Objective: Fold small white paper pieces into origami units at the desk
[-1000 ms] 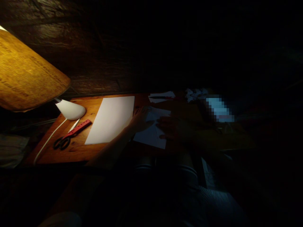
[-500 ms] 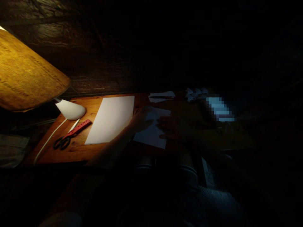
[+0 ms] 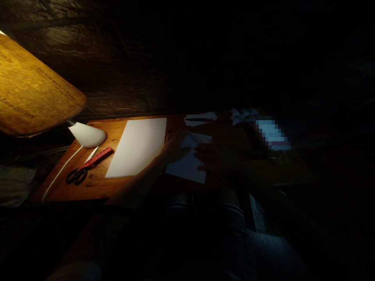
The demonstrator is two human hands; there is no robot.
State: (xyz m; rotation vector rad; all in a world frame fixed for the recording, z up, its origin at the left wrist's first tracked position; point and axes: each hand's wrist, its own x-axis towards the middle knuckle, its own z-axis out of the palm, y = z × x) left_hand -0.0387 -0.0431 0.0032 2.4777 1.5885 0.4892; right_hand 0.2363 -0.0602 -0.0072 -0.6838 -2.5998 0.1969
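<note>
A sheet of white paper (image 3: pixel 187 166) with fold lines lies in dim light on the wooden table (image 3: pixel 96 191). My left hand (image 3: pixel 177 146) rests on its upper left part, fingers stretched out. From the right, my right hand (image 3: pixel 209 156) lies flat on the paper's right side with the fingers apart. Deep shadow hides much of the right hand and its forearm. Left of my left arm is a large stack or sheet of blank white paper (image 3: pixel 139 146), brightly lit.
A lamp with a yellow shade (image 3: pixel 38 89) and white base (image 3: pixel 88 134) stands at the left. Near it lie red-covered scissors (image 3: pixel 90 162) and a white cord (image 3: pixel 58 171). Behind my hands are paper pieces with a dark knife-like tool (image 3: pixel 199 120), crumpled paper (image 3: pixel 243 116) and a pixelated bright screen (image 3: pixel 272 134).
</note>
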